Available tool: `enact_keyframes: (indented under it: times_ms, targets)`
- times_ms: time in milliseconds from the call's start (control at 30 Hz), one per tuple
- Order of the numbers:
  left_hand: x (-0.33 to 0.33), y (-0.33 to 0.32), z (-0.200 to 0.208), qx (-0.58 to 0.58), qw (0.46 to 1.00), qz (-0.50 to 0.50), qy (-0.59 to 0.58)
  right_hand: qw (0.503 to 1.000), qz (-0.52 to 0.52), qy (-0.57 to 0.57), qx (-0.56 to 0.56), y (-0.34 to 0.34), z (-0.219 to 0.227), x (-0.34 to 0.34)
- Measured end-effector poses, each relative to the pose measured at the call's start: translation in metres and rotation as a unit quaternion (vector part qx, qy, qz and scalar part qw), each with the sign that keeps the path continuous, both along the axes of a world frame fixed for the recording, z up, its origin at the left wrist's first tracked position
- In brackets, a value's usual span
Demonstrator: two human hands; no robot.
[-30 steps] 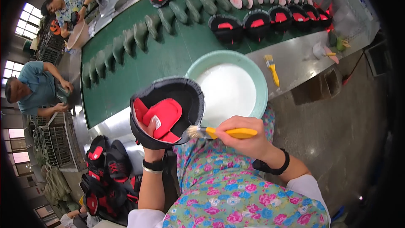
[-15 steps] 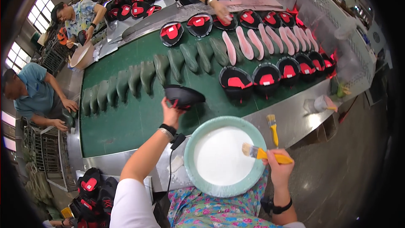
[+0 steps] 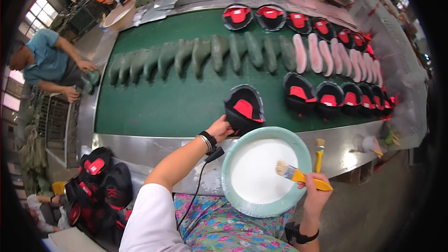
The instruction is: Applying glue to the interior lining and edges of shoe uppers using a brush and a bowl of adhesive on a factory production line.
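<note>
My left hand (image 3: 220, 129) grips a black shoe upper (image 3: 237, 117) with a red lining, by its near left edge. The upper sits at the near edge of the green belt (image 3: 154, 116), its opening turned up. In my right hand (image 3: 316, 190) is a flat paintbrush (image 3: 298, 175), held by its yellow handle. Its pale bristles are over the white liquid (image 3: 259, 177) inside a light green basin (image 3: 227, 170); whether they touch it I cannot tell. A second yellow-handled brush (image 3: 319, 155) lies on the metal edge, right of the basin.
Dark green shoe lasts (image 3: 198, 58) and pink-white insoles (image 3: 315, 53) line the belt. More uppers stand in rows at near right (image 3: 298, 94) and far right (image 3: 270, 17). Uppers are piled at lower left (image 3: 116, 186). A black cable (image 3: 198, 182) hangs beside my left forearm. Co-workers are around the belt.
My left hand has brought the upper closer to the basin and turned its red opening up. My right hand still holds the brush over the basin. The whole view has shifted.
</note>
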State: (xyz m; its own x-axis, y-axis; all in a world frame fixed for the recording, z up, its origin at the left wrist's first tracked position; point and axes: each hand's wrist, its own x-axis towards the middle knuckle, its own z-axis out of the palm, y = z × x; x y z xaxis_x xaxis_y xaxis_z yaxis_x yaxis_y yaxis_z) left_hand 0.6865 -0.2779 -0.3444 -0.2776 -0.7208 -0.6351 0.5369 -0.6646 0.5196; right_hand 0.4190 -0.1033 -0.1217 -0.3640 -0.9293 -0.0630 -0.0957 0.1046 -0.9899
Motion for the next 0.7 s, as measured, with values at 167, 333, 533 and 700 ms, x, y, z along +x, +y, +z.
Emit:
enact_keyframes:
  times_ms: [167, 333, 533, 700]
  targets:
    - [-0.018, -0.039, -0.019, -0.040, 0.994, -0.096, 0.031, 1.000, 0.009, -0.006, 0.015, 0.012, 0.007, 0.020]
    - [0.010, -0.034, 0.008, -0.112, 0.891, -0.342, -0.276, 0.998, -0.046, 0.034, -0.016, 0.034, 0.004, 0.016]
    - [0.178, 0.089, 0.055, -0.281, 0.837, -0.130, -0.451, 0.982, -0.041, 0.140, -0.117, 0.041, 0.047, 0.082]
    - [0.335, 0.285, 0.131, 0.060, 0.522, -0.043, -0.850, 0.981, 0.052, 0.149, -0.109, 0.036, 0.033, 0.092]
